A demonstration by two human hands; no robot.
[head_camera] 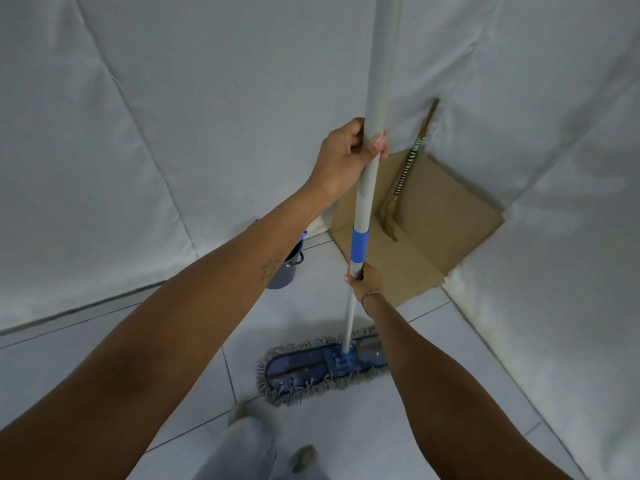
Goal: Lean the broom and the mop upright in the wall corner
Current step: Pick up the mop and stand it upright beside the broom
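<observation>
Two hands grip our mop handle (pixel 367 188), which stands near vertical: left hand (pixel 346 157) clenched high, right hand (pixel 367 277) clasped just below the blue band. The mop head (pixel 322 367) rests on the tiled floor (pixel 433 341), short of the wall corner (pixel 437 102) ahead and to the right, where the broom (pixel 403 185) already leans upright over cardboard (pixel 450 216); our right hand is nearer it

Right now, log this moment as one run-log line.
left hand: gripping mop handle high | right hand: gripping below blue band | mop head: on floor tiles | broom: leaning in corner | step: mop not yet leaned
</observation>
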